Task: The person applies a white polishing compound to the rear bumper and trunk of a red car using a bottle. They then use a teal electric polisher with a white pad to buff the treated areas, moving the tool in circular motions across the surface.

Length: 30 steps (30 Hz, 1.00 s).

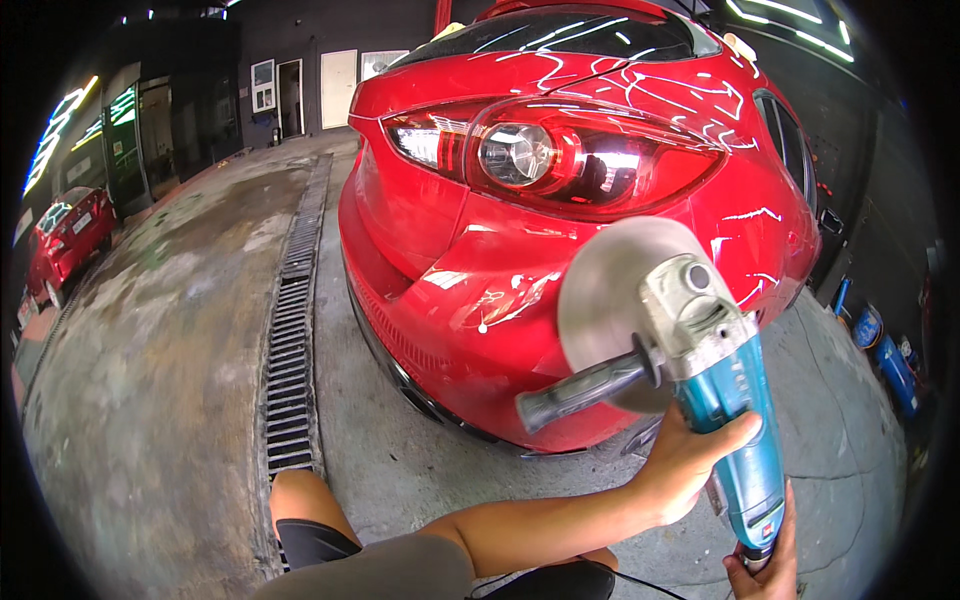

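Observation:
A teal and silver rotary polisher (748, 445) is in both my hands, slanting up from the lower right. My left hand (690, 455) wraps round the middle of its body, thumb across the top. Lower down, my right hand (775, 575) grips the tail end by the power cord and is cut off partly by the frame's edge. The round pale pad (610, 290) looks blurred, as if spinning, at the rear bumper corner (500, 310) of a red car. Whether it touches the paint I cannot tell. A black side handle (580, 395) sticks out leftward, with no hand on it.
Above the pad is the car's tail light (600, 160). A metal floor drain grate (290, 350) runs along the concrete floor on the left. Another red car (75, 235) stands far left. Blue containers (890, 365) are by the right wall. My bent knee (310, 510) shows below.

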Available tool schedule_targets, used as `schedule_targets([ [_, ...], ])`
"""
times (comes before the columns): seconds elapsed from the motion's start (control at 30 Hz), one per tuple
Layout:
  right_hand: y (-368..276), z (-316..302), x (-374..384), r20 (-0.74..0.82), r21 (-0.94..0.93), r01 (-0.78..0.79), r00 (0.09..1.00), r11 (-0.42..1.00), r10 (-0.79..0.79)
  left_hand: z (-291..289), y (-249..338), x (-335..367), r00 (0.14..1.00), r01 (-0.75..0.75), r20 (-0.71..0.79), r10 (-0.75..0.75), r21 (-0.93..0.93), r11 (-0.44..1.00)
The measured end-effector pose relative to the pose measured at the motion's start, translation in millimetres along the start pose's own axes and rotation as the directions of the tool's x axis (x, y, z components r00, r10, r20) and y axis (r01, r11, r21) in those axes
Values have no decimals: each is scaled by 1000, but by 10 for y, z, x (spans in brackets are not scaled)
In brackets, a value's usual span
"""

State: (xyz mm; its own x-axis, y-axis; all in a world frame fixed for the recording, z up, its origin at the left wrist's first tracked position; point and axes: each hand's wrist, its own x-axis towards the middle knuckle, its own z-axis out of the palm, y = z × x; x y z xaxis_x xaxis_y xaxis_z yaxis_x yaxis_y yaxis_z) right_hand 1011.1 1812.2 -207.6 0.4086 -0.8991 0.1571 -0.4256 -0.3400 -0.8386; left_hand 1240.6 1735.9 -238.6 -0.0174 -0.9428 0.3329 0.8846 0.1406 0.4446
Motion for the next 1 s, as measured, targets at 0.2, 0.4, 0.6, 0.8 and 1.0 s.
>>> schedule_targets([
  [0.2, 77, -47, 65, 107, -38, -168, 979, 985, 171, -29, 37, -127, 983, -114, -135, 126, 89, 989],
  [0.4, -400, 361, 429, 322, -171, 120, 945, 978, -59, -262, 821, -460, 960, -231, -129, 249, 138, 963],
  [0.6, -1447, 837, 769, 656, -178, 213, 753, 961, -46, -510, 1700, -682, 889, -337, -274, 367, 152, 929],
  [0.8, -1282, 1055, 579, 668, -11, 339, 703, 941, -245, -548, 1732, -1123, 889, -317, -319, 328, 89, 944],
  [1.0, -1114, 909, 469, 635, -104, 350, 744, 931, -209, -568, 1430, -1169, 912, -258, -289, 291, 145, 955],
])
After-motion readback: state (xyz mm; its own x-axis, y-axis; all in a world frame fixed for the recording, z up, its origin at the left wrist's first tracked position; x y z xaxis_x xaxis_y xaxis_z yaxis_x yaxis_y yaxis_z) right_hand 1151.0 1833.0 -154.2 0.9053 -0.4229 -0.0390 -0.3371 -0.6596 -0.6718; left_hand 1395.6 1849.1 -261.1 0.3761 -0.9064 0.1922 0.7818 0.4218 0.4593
